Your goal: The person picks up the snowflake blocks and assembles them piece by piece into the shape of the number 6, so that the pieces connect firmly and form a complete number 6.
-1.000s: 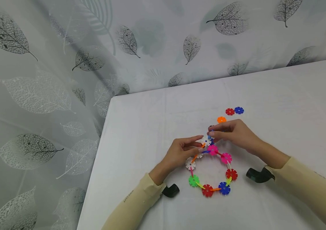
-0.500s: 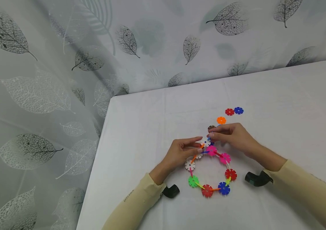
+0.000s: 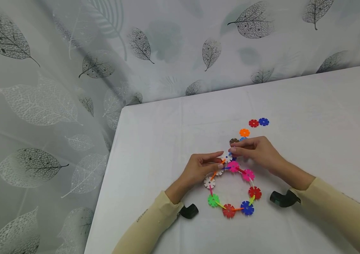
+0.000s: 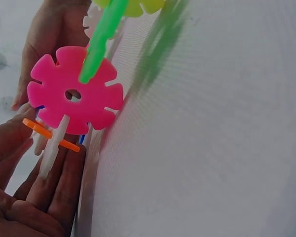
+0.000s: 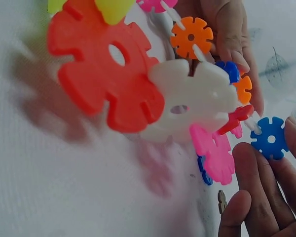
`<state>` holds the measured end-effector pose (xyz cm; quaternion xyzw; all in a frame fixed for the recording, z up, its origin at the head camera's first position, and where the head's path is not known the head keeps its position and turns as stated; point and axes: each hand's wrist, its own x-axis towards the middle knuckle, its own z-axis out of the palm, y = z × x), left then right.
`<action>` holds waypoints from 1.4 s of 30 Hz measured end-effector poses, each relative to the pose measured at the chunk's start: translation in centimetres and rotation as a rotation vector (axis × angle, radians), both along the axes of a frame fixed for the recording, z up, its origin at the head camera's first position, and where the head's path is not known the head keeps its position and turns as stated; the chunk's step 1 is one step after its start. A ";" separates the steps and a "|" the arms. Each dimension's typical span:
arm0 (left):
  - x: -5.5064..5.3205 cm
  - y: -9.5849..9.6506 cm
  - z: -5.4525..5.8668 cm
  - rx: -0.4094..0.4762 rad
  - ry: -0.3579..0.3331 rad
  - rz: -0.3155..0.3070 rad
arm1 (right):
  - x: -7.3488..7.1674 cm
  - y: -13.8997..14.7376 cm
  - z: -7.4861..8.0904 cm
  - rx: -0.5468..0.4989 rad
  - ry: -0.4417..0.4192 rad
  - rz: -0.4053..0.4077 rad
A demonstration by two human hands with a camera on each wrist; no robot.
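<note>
A ring of linked, notched plastic discs in many colours lies on the table, with a red disc (image 3: 229, 211) at its near side. At its far side my left hand (image 3: 200, 170) pinches an orange disc (image 3: 223, 161) linked to a white disc (image 3: 227, 157). My right hand (image 3: 258, 151) holds a blue disc (image 5: 270, 138) between thumb and fingers; its edge meets the white disc's rim. In the left wrist view, a pink disc (image 4: 75, 91) hides part of the left fingers. Near the right wrist camera, a red disc (image 5: 106, 66) covers part of the ring.
Loose discs lie beyond the right hand: brown (image 3: 234, 141), light blue (image 3: 243, 139), orange (image 3: 244, 132), red (image 3: 253, 123) and dark blue (image 3: 264, 121). Black camera mounts (image 3: 189, 211) sit at both wrists. A leaf-print curtain (image 3: 167, 53) hangs behind the white table (image 3: 154, 141).
My right hand has dropped slightly toward the white disc, still holding the blue disc, uncovering the loose brown and light blue discs. The ring shifted a touch left; my left hand stays almost still.
</note>
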<state>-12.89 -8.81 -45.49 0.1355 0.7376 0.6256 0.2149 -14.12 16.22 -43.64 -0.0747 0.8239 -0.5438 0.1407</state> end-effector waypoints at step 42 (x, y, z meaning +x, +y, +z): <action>0.2 0.7 0.9 -0.058 0.121 -0.056 | 0.4 -0.4 0.2 -0.019 0.019 0.032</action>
